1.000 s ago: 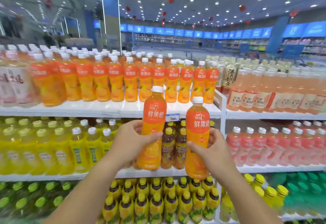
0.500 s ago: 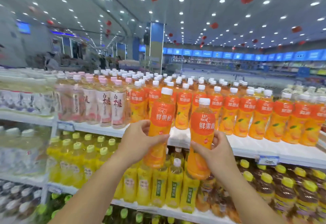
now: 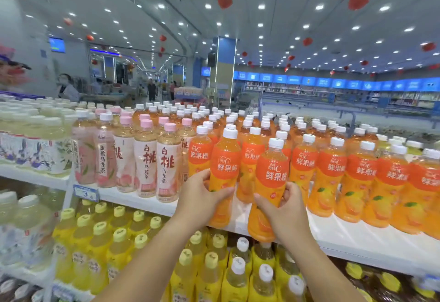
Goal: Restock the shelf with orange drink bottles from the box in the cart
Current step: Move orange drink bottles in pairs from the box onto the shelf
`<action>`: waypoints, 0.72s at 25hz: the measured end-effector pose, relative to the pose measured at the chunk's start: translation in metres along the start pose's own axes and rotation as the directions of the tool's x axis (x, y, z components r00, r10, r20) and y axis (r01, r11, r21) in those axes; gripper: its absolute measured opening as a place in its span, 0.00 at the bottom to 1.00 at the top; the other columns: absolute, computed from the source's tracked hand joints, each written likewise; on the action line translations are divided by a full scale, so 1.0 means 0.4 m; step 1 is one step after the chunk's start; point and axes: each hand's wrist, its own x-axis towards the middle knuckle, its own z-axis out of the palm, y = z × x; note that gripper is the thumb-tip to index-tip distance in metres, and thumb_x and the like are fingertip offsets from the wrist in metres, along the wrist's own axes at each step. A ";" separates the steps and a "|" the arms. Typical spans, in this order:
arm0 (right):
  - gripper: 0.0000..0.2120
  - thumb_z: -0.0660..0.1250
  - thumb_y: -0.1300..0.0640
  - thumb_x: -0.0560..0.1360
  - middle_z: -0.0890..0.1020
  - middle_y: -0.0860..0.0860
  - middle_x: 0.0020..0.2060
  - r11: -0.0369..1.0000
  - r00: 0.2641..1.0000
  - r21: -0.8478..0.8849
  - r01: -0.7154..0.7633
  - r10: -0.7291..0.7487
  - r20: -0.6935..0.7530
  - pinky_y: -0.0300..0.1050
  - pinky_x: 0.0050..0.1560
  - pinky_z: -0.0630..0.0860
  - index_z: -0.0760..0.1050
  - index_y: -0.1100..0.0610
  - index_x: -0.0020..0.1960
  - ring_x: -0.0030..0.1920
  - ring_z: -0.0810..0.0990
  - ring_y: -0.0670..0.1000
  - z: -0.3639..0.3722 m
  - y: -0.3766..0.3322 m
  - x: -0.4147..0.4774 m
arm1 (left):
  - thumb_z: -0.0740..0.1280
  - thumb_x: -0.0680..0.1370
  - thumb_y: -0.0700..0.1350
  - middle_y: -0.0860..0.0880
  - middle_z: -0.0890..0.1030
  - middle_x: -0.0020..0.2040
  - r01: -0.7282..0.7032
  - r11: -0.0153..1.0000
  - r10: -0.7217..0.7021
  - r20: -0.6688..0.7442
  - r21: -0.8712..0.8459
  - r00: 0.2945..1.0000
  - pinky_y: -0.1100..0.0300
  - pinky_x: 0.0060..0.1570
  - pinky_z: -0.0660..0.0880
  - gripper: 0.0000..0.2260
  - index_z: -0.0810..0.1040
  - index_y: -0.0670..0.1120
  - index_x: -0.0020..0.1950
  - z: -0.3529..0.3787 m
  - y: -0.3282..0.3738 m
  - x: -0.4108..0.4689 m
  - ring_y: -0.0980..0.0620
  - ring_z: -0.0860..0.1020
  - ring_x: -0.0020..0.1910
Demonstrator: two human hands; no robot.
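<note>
Shelving now: gripping left orange drink bottle [image 3: 225,170] in left grip [image 3: 202,198], right orange drink bottle [image 3: 273,178] in right grip [image 3: 284,210], at the shelf [image 3: 357,237] front. Next, likely standing both upright beside the orange row [image 3: 357,175].

Orange drink bottles [image 3: 225,170], white caps [image 3: 230,133]; pink-capped tea bottles [image 3: 167,166]; leftmost labels [image 3: 35,156] perhaps blue-floral

Pink-capped white peach oolong tea bottles [image 3: 145,163] stand upright in rows, with pale white-capped bottles [image 3: 47,130] to their left. A blue price tag [image 3: 85,193] sits just below them, above yellow-capped yellow drinks [image 3: 119,242]. Red lanterns [image 3: 225,0] hang from the lit ceiling; blue signs [image 3: 338,83] line the far wall.
</note>
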 end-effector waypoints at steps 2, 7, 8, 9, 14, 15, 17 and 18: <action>0.26 0.80 0.53 0.68 0.83 0.45 0.52 1.000 1.000 0.019 0.008 -0.009 0.020 0.53 0.55 0.82 0.69 0.49 0.59 0.51 0.83 0.43 0.025 0.018 0.043 | 0.78 0.73 0.45 0.59 0.87 0.46 0.025 0.999 -0.025 -0.017 -0.029 1.000 0.52 0.51 0.83 0.12 0.84 0.53 0.54 0.030 -0.021 0.035 0.61 0.84 0.46; 0.26 0.79 0.51 0.69 0.81 0.43 0.56 0.998 0.999 0.068 0.010 -0.013 0.035 0.50 0.56 0.81 0.68 0.46 0.61 0.55 0.82 0.41 0.066 0.075 0.095 | 0.76 0.75 0.43 0.60 0.86 0.49 0.010 0.995 -0.016 -0.059 -0.098 0.998 0.53 0.54 0.82 0.13 0.82 0.53 0.58 0.086 -0.088 0.087 0.60 0.84 0.50; 0.27 0.78 0.51 0.70 0.81 0.42 0.56 0.997 0.999 0.070 0.014 -0.016 0.030 0.50 0.57 0.81 0.68 0.46 0.62 0.56 0.81 0.40 0.073 0.080 0.095 | 0.76 0.75 0.42 0.61 0.86 0.50 -0.004 0.994 -0.002 -0.061 -0.105 0.998 0.55 0.55 0.82 0.14 0.82 0.54 0.59 0.090 -0.098 0.089 0.61 0.83 0.51; 0.27 0.78 0.50 0.70 0.81 0.42 0.57 0.997 0.999 0.070 0.020 -0.022 0.027 0.49 0.57 0.81 0.68 0.46 0.63 0.56 0.81 0.40 0.080 0.082 0.092 | 0.75 0.76 0.42 0.61 0.85 0.52 -0.026 0.994 0.020 -0.058 -0.103 0.998 0.56 0.56 0.81 0.15 0.81 0.55 0.60 0.093 -0.104 0.091 0.62 0.83 0.53; 0.27 0.77 0.54 0.72 0.81 0.38 0.57 0.996 1.000 0.087 0.016 -0.017 0.014 0.36 0.55 0.78 0.69 0.44 0.66 0.58 0.80 0.37 0.094 0.091 0.066 | 0.73 0.77 0.48 0.65 0.80 0.58 -0.068 0.997 0.065 -0.096 -0.031 0.993 0.61 0.58 0.77 0.20 0.73 0.57 0.66 0.102 -0.143 0.095 0.64 0.78 0.60; 0.25 0.76 0.53 0.73 0.81 0.36 0.56 0.999 1.000 0.047 0.013 -0.013 0.010 0.34 0.54 0.77 0.70 0.43 0.65 0.58 0.79 0.36 0.093 0.099 0.056 | 0.74 0.77 0.50 0.66 0.79 0.57 -0.050 0.999 0.049 -0.094 -0.008 0.994 0.62 0.58 0.76 0.21 0.71 0.58 0.66 0.102 -0.149 0.090 0.63 0.78 0.61; 0.22 0.75 0.51 0.74 0.81 0.36 0.57 0.999 1.000 -0.045 -0.005 0.005 0.002 0.32 0.54 0.76 0.72 0.41 0.64 0.58 0.78 0.35 0.089 0.119 0.030 | 0.75 0.75 0.53 0.66 0.77 0.57 -0.029 0.996 0.035 -0.073 0.088 0.997 0.61 0.59 0.76 0.26 0.69 0.56 0.69 0.107 -0.171 0.075 0.60 0.77 0.61; 0.21 0.75 0.51 0.74 0.80 0.37 0.57 0.997 1.000 -0.080 -0.014 0.014 -0.005 0.30 0.54 0.75 0.72 0.41 0.64 0.59 0.78 0.35 0.087 0.125 0.019 | 0.75 0.74 0.54 0.62 0.77 0.59 -0.033 0.987 0.043 -0.064 0.155 0.997 0.61 0.61 0.74 0.29 0.69 0.54 0.71 0.108 -0.184 0.066 0.58 0.76 0.62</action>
